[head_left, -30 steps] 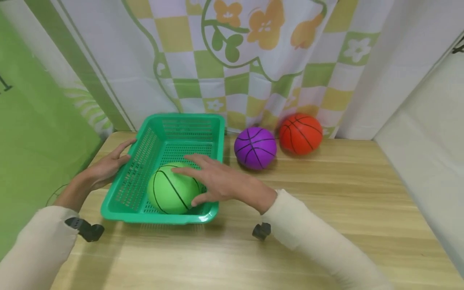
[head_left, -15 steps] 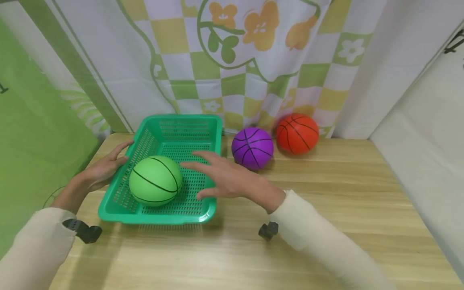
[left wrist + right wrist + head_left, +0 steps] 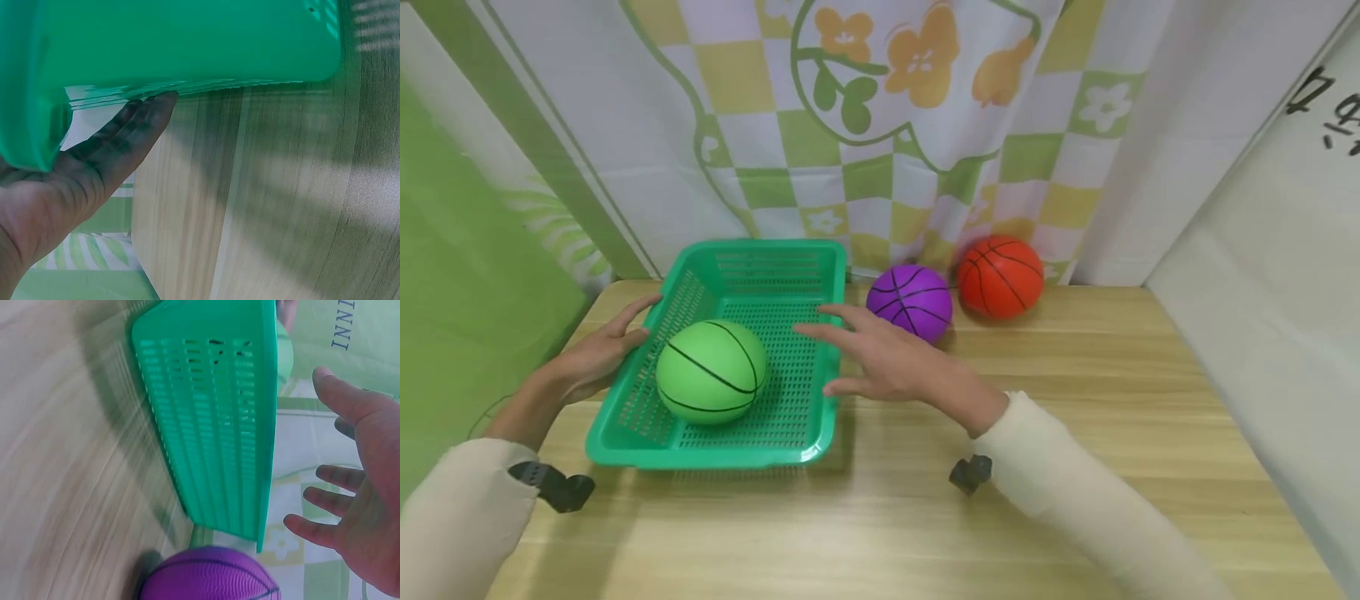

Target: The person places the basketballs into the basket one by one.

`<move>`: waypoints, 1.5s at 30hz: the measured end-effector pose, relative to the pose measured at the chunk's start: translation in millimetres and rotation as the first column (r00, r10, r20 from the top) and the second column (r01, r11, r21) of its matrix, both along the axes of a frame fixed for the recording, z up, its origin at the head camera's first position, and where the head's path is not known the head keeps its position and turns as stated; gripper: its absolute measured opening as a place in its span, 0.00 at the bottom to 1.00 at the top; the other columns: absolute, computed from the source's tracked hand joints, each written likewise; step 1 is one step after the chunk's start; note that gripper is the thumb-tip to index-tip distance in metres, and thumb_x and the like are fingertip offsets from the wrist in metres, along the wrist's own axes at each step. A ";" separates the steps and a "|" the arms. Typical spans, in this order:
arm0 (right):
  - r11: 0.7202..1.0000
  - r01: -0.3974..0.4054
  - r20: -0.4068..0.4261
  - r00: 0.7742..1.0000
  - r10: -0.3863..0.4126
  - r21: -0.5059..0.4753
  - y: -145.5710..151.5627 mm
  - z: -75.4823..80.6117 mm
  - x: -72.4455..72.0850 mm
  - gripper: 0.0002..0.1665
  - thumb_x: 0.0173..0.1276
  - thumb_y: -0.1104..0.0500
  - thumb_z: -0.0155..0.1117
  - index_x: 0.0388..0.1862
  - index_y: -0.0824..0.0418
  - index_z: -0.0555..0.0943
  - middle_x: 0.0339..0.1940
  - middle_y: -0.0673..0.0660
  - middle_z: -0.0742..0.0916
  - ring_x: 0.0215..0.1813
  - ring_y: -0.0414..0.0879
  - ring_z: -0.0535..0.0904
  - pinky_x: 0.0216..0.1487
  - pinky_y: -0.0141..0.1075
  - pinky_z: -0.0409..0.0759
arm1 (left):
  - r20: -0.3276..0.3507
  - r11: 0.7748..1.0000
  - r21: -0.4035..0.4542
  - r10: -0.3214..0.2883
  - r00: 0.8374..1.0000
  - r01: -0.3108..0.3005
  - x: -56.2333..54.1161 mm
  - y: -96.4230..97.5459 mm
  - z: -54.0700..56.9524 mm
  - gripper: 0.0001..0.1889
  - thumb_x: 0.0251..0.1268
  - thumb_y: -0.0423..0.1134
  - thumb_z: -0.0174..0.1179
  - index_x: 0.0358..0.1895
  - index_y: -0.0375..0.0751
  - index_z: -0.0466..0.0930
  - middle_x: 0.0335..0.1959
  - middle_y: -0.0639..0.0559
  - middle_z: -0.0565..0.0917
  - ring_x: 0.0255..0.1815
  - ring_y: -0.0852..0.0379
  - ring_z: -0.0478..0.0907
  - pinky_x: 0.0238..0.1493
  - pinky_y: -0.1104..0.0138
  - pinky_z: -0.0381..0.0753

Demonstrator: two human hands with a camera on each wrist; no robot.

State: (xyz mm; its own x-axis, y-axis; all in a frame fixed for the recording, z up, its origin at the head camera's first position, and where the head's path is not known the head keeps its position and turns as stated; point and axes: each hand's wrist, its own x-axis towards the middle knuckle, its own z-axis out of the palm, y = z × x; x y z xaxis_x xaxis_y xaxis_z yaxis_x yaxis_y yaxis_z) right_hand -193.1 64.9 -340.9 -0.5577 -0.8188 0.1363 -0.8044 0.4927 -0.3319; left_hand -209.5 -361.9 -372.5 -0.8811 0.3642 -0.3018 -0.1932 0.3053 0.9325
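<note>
A green ball (image 3: 712, 372) with black basketball lines sits in a green plastic basket (image 3: 715, 457), toward its left side. My left hand (image 3: 597, 357) lies along the basket's left side with its fingers extended. From the left wrist, the straight fingers (image 3: 140, 128) show against the outer wall, below the rim. Over the right rim hovers my right hand (image 3: 887, 354), fingers spread and holding nothing. In the right wrist view this hand (image 3: 369, 487) is apart from the basket wall (image 3: 206, 425). A purple ball (image 3: 913, 302) rests right of the basket, its lower left overlapped by my right hand.
A red ball (image 3: 1000, 277) lies right of the purple one, near the back edge of the wooden table (image 3: 1075, 417). Behind the table hangs a checked, flowered curtain (image 3: 880, 175). A white wall panel (image 3: 1262, 275) borders the right side.
My right hand has drawn away from the green ball to the right, over the rim. The ball has rolled left inside the basket. My left hand stays at the basket's side.
</note>
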 end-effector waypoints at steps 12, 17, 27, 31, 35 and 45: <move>0.996 0.041 -0.005 0.999 -0.042 -0.074 25.5 -0.1 -7.0 0.45 0.68 0.45 0.70 0.79 0.49 0.62 0.75 0.63 0.64 0.73 0.58 0.63 0.67 0.50 0.69 | -0.003 0.999 -0.036 0.017 1.000 -0.017 -0.3 2.2 1.7 0.31 0.86 0.44 0.29 0.81 0.60 0.24 0.66 0.27 0.58 0.48 0.51 0.79 0.44 0.50 0.82; 0.994 0.050 -0.002 0.999 -0.050 -0.098 36.0 -0.1 -8.6 0.45 0.69 0.43 0.69 0.79 0.49 0.62 0.75 0.64 0.66 0.73 0.58 0.63 0.68 0.52 0.67 | -0.005 0.999 -0.051 0.013 1.000 -0.013 -0.4 2.1 1.6 0.31 0.86 0.44 0.29 0.81 0.60 0.25 0.67 0.25 0.55 0.49 0.50 0.79 0.45 0.49 0.82; 0.984 0.091 0.016 0.996 -0.089 -0.150 56.2 -4.4 -10.0 0.46 0.66 0.46 0.72 0.79 0.51 0.64 0.72 0.64 0.68 0.72 0.60 0.65 0.67 0.57 0.66 | 0.006 0.998 -0.050 0.028 1.000 -0.028 -0.8 2.9 2.2 0.31 0.86 0.44 0.29 0.81 0.61 0.25 0.65 0.26 0.59 0.48 0.49 0.80 0.45 0.49 0.82; 0.980 0.124 0.029 0.992 -0.121 -0.157 67.6 -4.9 -9.7 0.46 0.66 0.47 0.73 0.79 0.51 0.63 0.73 0.64 0.68 0.71 0.61 0.65 0.67 0.59 0.65 | 0.011 0.999 -0.043 0.029 1.000 -0.028 0.1 3.1 2.4 0.31 0.86 0.44 0.29 0.81 0.60 0.25 0.64 0.26 0.59 0.48 0.50 0.81 0.45 0.49 0.82; 0.971 0.160 0.026 0.987 -0.158 -0.175 80.4 -7.4 -11.1 0.45 0.65 0.47 0.73 0.78 0.51 0.64 0.72 0.64 0.69 0.71 0.62 0.66 0.66 0.60 0.67 | 0.016 0.999 -0.044 0.025 1.000 -0.024 0.8 2.0 2.7 0.31 0.86 0.45 0.29 0.81 0.61 0.24 0.67 0.25 0.56 0.49 0.51 0.80 0.46 0.49 0.82; 0.930 0.247 0.064 0.969 -0.239 -0.271 113.7 -11.4 -13.5 0.45 0.63 0.51 0.76 0.75 0.58 0.68 0.69 0.63 0.71 0.70 0.56 0.66 0.67 0.57 0.67 | 0.005 0.998 -0.050 0.028 1.000 -0.028 1.0 3.4 1.1 0.31 0.86 0.43 0.29 0.81 0.61 0.26 0.64 0.27 0.58 0.48 0.50 0.79 0.45 0.49 0.82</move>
